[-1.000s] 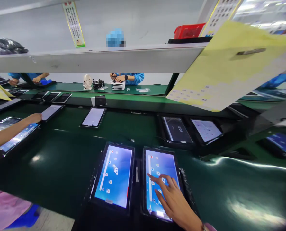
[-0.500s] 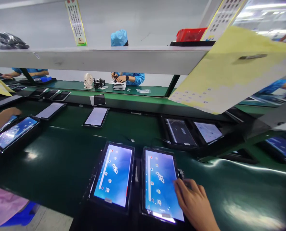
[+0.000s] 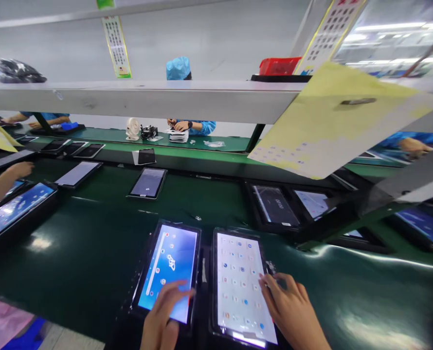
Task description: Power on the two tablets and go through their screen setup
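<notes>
Belt: dark green conveyor runs under a long white shelf, tablets dotted along it and a yellow sheet hanging at the far right.
Left hand: left hand comes in low, fingers spread and nothing clasped, fingertips resting on the lower part of the left tablet, which shows a blue home screen.
Right hand: right hand lies flat and loose beside the right tablet, holding nothing, fingertips on that tablet's right-hand edge; white grid of icons lit just inboard of them.
Placement: both tablets lie side by side in a dark holder, directly under and ahead of the two palms.
Risk one: a stray fingertip could land on the wrong icon (the grid is tight), opening something unwanted.
Risk two: working both screens at once, one could get less attention and a touch could miss.
Risk three: a push at the edge could nudge that tablet in its holder.
Neighbours: another person's hand reaches for a tablet far off to the left, well apart; a co-worker in a blue cap across the line.
</notes>
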Tool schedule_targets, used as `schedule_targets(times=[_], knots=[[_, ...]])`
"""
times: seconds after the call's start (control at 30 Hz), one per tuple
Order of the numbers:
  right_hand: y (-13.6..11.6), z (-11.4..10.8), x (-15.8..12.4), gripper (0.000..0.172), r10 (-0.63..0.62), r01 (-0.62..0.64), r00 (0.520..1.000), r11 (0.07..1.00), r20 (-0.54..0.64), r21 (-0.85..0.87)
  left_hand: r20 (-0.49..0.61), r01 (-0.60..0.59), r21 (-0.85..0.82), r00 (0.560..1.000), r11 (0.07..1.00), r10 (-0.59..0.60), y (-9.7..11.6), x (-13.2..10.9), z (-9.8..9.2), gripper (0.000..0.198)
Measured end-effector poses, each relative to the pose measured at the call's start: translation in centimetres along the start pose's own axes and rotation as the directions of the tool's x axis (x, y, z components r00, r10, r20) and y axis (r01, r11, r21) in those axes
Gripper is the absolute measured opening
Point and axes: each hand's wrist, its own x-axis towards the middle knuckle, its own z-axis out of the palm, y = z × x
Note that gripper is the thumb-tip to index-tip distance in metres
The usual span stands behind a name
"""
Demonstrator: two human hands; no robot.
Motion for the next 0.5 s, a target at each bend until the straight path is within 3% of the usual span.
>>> schedule_targets(times=[0.07, 0.13, 0.17, 0.27, 0.33, 0.37, 0.4, 0.5], knots=[[0.9, -0.7, -0.3, 0.037, 0.023, -0.024, 0.999, 1.000, -0.024, -0.015, -0.087, -0.011, 0.199, 0.996, 0.980, 0.029, -1.2, 1.5, 1.3, 0.050], [0.9, -1.4, 0.0, 0.034, 0.051, -0.049, 0.998, 0.995, -0.030, 0.083, -0.174, -0.070, 0.473, 0.970, 0.878, 0.171, -2.4, 2.2, 3.3, 0.069], [0.6, -1.6, 0.4, 0.033, 0.069, -0.065, 0.997, 0.988, -0.026, 0.139, -0.159, -0.123, 0.579, 0.952, 0.806, 0.260, -2.8, 2.1, 4.5, 0.078], [-0.6, -1.4, 1.8, 0.036, 0.067, -0.072, 0.997, 0.962, 0.027, 0.262, 0.092, -0.382, 0.640, 0.899, 0.666, 0.428, -3.2, 0.6, 7.7, 0.096], [-1.3, -0.8, 2.7, 0.037, 0.034, -0.053, 0.997, 0.951, 0.069, 0.306, 0.274, -0.581, 0.530, 0.806, 0.617, 0.524, -2.7, -0.4, 8.8, 0.103], [-1.6, -0.4, 3.1, 0.038, 0.015, -0.043, 0.996, 0.946, 0.089, 0.320, 0.305, -0.623, 0.486, 0.778, 0.612, 0.549, -2.4, -0.7, 8.9, 0.102], [-1.8, 0.0, 3.5, 0.040, -0.003, -0.033, 0.994, 0.943, 0.107, 0.332, 0.296, -0.616, 0.470, 0.785, 0.632, 0.544, -2.0, -0.9, 8.8, 0.096], [-2.1, 0.9, 4.4, 0.044, -0.054, 0.003, 0.989, 0.934, 0.134, 0.356, 0.160, -0.401, 0.504, 0.914, 0.765, 0.374, -1.4, -0.3, 6.8, 0.068]])
